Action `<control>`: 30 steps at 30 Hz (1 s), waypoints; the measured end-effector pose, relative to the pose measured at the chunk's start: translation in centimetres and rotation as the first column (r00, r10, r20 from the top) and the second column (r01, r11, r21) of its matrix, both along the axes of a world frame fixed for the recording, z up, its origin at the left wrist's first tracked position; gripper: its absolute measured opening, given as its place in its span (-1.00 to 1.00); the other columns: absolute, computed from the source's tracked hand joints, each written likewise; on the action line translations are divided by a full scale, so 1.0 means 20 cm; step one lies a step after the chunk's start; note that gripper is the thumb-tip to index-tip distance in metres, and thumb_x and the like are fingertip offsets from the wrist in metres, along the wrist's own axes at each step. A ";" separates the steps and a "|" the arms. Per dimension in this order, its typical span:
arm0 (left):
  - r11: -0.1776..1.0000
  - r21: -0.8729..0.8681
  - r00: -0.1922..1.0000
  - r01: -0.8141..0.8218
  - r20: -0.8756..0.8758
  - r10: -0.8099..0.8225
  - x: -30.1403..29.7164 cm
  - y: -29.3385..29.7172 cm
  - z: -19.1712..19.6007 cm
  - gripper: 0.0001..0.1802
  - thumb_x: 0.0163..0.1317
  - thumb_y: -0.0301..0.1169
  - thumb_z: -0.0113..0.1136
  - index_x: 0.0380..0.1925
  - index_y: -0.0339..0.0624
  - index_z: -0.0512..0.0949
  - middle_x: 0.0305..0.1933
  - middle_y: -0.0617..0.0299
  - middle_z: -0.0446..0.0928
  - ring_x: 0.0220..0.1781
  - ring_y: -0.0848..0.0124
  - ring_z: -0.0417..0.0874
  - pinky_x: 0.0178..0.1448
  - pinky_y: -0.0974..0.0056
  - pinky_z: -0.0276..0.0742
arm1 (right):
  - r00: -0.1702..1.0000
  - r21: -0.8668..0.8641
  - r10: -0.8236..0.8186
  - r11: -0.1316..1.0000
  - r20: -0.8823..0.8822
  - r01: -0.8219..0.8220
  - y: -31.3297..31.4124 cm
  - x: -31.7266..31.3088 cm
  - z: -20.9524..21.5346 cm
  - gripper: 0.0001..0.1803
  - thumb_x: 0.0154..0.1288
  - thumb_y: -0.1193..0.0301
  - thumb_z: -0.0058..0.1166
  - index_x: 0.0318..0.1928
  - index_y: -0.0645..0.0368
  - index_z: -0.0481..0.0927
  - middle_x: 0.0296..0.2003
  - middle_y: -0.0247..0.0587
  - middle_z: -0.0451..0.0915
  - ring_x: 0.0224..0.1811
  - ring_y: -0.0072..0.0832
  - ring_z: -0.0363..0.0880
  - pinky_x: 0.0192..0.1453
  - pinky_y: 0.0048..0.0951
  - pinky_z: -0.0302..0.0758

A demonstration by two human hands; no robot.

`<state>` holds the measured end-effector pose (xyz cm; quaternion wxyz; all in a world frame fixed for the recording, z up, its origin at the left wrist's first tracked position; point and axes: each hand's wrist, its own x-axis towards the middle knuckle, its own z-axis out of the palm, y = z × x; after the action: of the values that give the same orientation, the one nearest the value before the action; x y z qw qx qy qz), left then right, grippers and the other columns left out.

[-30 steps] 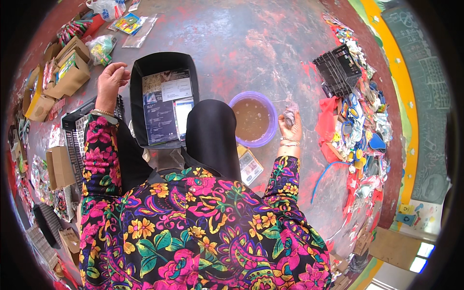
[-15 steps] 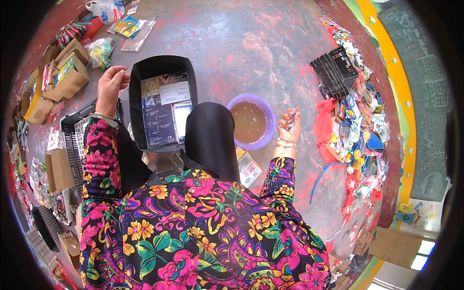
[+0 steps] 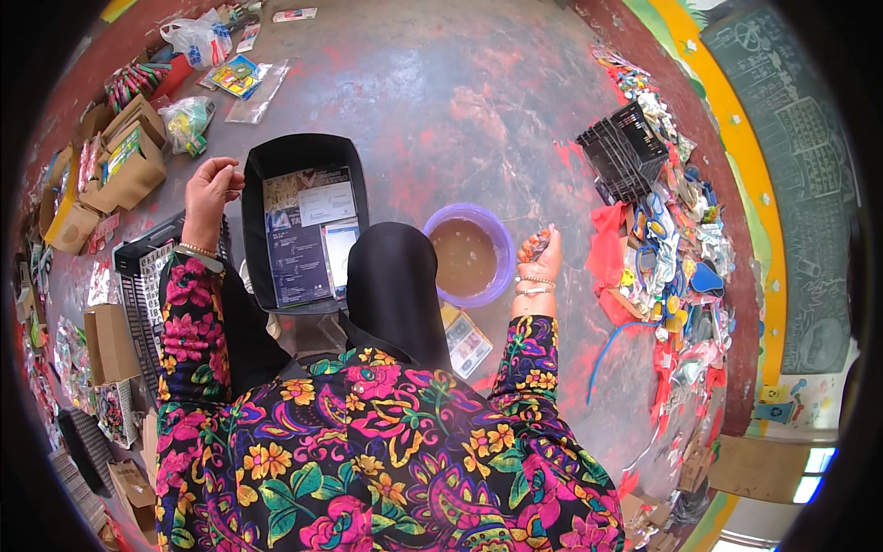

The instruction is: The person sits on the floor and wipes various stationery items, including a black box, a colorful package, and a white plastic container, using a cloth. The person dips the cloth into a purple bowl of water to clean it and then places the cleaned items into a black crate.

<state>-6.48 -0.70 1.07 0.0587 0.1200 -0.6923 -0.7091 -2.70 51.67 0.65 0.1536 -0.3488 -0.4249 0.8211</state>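
Observation:
My left hand [image 3: 212, 188] is raised just left of the black bin [image 3: 361, 198], its fingers bent together; anything between them is too small to make out. Flat printed packs, mostly dark blue and white [image 3: 299, 248], lie inside the bin. On my right, my right hand [image 3: 544, 261] is turned palm up, fingers curled round several small orange and dark pieces [image 3: 532, 247] that I cannot name more exactly. Just left of that hand stands a purple basin [image 3: 508, 253] of cloudy brown water with pale bits afloat.
A black crate [image 3: 625, 152] and a heap of mixed scraps [image 3: 676, 276] line the right side. Cardboard boxes [image 3: 129, 179] and plastic bags [image 3: 187, 124] stand along the left. A printed card [image 3: 467, 345] lies beside my right knee. A blue strip [image 3: 602, 359] lies on the floor.
My left hand's fingers have drawn closer together. My right hand has turned slightly and still holds the small pieces. The view has shifted, so the bin and basin appear lower.

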 end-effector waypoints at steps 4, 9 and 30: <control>1.000 0.008 1.000 0.011 -0.022 -0.011 0.00 0.02 0.01 -0.84 0.25 -0.38 -0.01 -0.25 -0.18 0.51 -0.43 0.29 0.55 -0.45 0.57 0.54 -0.38 0.51 0.43 | 0.998 0.004 0.052 0.999 -0.030 -0.052 0.05 -0.04 -0.01 -0.71 0.16 0.15 0.00 -0.59 -0.05 0.32 -0.78 -0.39 0.27 -0.84 -0.54 0.13 -0.79 -0.51 -0.05; 0.999 0.009 0.999 0.039 -0.027 -0.039 -0.02 0.06 0.02 -0.83 0.24 -0.38 -0.02 -0.25 -0.19 0.51 -0.43 0.31 0.54 -0.44 0.58 0.54 -0.38 0.51 0.43 | 0.996 0.033 0.093 0.995 -0.001 -0.092 0.03 -0.07 0.03 -0.69 0.19 0.12 -0.01 -0.60 -0.05 0.31 -0.76 -0.38 0.28 -0.83 -0.53 0.15 -0.78 -0.51 -0.02; 0.998 0.051 0.999 0.037 0.007 -0.037 -0.03 0.09 -0.08 -0.85 0.20 -0.43 0.00 -0.29 -0.23 0.50 -0.48 0.28 0.53 -0.51 0.58 0.49 -0.44 0.49 0.41 | 0.925 0.165 0.291 0.952 -0.245 -0.256 0.19 0.08 -0.02 -0.69 0.08 0.40 0.08 -0.12 0.16 0.47 -0.25 -0.20 0.52 -0.23 -0.36 0.50 -0.24 -0.35 0.48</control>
<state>-7.17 1.16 -0.61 0.0399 0.1114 -0.6765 -0.7268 -1.00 55.42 0.29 0.1152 -0.1617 -0.4973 0.8446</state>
